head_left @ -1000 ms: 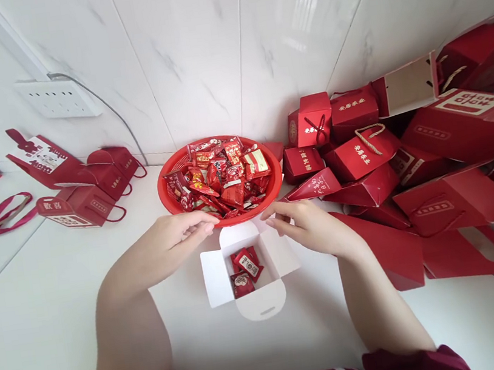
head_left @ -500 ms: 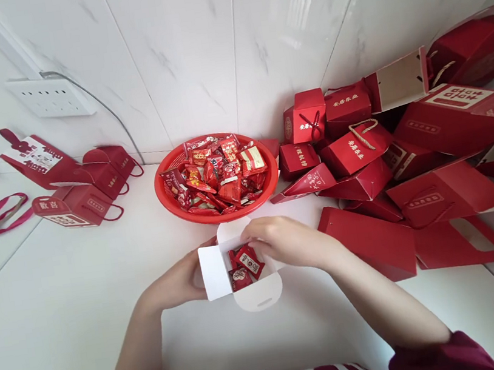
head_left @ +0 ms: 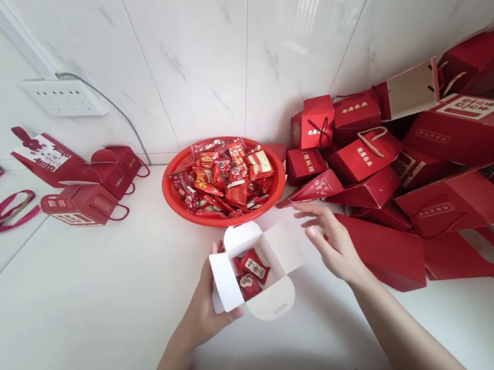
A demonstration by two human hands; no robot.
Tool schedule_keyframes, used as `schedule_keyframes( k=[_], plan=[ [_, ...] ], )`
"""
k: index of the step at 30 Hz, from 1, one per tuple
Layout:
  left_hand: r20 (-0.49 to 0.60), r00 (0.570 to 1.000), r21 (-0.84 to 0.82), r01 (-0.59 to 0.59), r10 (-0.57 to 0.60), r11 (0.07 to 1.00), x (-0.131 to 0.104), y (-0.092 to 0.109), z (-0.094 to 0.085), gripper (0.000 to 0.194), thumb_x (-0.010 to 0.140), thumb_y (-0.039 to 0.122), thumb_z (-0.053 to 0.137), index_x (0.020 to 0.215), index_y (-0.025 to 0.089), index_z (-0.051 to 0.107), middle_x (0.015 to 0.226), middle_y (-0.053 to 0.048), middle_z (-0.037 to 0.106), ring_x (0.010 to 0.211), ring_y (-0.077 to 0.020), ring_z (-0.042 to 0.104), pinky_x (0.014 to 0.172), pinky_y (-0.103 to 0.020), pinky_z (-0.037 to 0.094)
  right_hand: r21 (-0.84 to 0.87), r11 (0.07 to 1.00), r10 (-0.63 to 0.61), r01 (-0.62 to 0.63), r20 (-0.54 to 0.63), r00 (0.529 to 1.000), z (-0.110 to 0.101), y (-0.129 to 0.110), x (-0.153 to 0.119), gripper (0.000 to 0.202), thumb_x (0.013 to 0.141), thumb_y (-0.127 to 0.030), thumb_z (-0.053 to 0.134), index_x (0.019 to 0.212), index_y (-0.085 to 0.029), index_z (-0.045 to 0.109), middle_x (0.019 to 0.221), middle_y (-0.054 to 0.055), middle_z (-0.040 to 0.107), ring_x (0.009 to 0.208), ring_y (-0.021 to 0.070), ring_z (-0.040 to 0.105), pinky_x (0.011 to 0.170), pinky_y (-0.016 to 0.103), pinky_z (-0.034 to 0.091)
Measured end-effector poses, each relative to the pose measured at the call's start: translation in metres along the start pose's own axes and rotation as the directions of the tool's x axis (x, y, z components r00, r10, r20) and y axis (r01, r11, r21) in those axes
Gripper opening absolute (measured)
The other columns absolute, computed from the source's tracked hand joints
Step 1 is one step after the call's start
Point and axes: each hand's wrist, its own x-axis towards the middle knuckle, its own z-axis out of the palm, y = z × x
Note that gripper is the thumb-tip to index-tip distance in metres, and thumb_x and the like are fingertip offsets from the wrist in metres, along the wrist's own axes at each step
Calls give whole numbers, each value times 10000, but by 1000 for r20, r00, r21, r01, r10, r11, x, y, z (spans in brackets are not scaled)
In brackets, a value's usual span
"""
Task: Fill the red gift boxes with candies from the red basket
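My left hand (head_left: pixel 209 306) grips the left side of a small gift box (head_left: pixel 268 255), whose white inside faces up with its flaps spread out. Inside it lie a few red-wrapped candies (head_left: pixel 255 266). To the right of the box, my right hand (head_left: pixel 332 240) hovers with its fingers apart and nothing in them. Just behind the box stands a red plastic basket (head_left: pixel 228 219), heaped with red and gold candy packets (head_left: pixel 232 178).
A pile of red gift boxes (head_left: pixel 366 153) spreads across the right side of the white table (head_left: pixel 120 301). Several finished-looking red boxes (head_left: pixel 86 201) stand at the left, near a dark red ribbon loop (head_left: pixel 12 212). A power strip (head_left: pixel 64 97) with a cable is on the tiled wall.
My right hand has come out of the box and moved right, its fingers spreading. The box, still in my left hand, has turned slightly, with its right flap now showing.
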Motion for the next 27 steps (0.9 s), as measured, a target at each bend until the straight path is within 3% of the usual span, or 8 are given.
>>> schedule_keyframes(
  k=[3, 5, 8, 12, 15, 19, 22, 27],
  plan=[
    [33, 998, 184, -54, 49, 981, 5, 2, 9, 1113, 780, 426, 736, 1561, 376, -54, 1647, -74, 41, 1496, -407, 69, 1158, -652, 228, 152, 987, 25, -60, 218, 976, -7, 16, -30, 863, 854, -752, 455, 1539, -290, 207, 1562, 133, 329, 1379, 330, 406, 1073, 518, 400],
    [39, 994, 303, -107, 100, 947, 10, 1, 13, 1070, 818, 404, 697, 1559, 375, -75, 1650, -72, 4, 1500, -400, 27, 1163, -658, 205, 138, 986, 43, -94, 336, 941, -5, 19, -47, 1138, 698, -849, 539, 1572, -284, 77, 1613, 135, 215, 1465, 364, 240, 1143, 553, 298],
    [-4, 986, 435, -148, 167, 888, 13, -4, 20, 885, 930, 302, 552, 1564, 352, -64, 1648, -99, -47, 1501, -388, 46, 1144, -634, 268, 110, 988, 67, -111, 342, 937, 0, 19, -61, 1281, 593, -843, 643, 1573, -296, 24, 1638, 129, 103, 1491, 383, 120, 1141, 564, 298],
    [-70, 956, 537, -205, 286, 818, 11, -11, 28, 705, 993, 180, 393, 1565, 376, 31, 1651, -77, -18, 1492, -317, 193, 1159, -515, 318, 171, 983, 9, -68, 323, 946, 5, 17, -65, 1259, 602, -756, 732, 1564, -336, 38, 1642, 121, 72, 1456, 378, 259, 1153, 545, 302],
    [-35, 950, 534, -244, 309, 809, 10, -8, 33, 620, 1018, 406, 319, 1579, 302, 76, 1649, -103, 38, 1501, -345, 124, 1182, -530, 244, 75, 996, 15, -48, 390, 921, 6, 17, -64, 1235, 596, -659, 812, 1556, -342, 101, 1616, 125, 205, 1431, 364, 325, 1147, 522, 331],
    [67, 965, 549, -249, 255, 798, 11, 1, 41, 1149, 755, 881, 283, 1575, 155, -65, 1621, -211, -110, 1475, -470, -17, 1155, -636, 142, -52, 993, -69, 101, 428, 901, 8, 18, -64, 1051, 710, -544, 794, 1540, -305, 194, 1543, 136, 369, 1398, 346, 382, 1136, 520, 346],
    [99, 970, 613, -234, 220, 754, 14, 5, 45, 1287, 648, 921, 400, 1569, 173, -99, 1602, -232, -175, 1460, -500, -62, 1126, -672, 144, -76, 983, -120, 169, 431, 894, 8, 20, -61, 867, 758, -542, 742, 1485, -286, 345, 1494, 126, 441, 1367, 342, 422, 1151, 541, 302],
    [152, 940, 689, -323, 305, 649, 15, 6, 44, 1239, 640, 845, 580, 1583, 248, 41, 1614, -205, -150, 1453, -527, 44, 1106, -674, 191, -58, 983, -132, 174, 432, 892, 8, 22, -58, 752, 781, -636, 673, 1412, -282, 468, 1448, 115, 489, 1324, 334, 458, 1148, 558, 279]
  ],
)
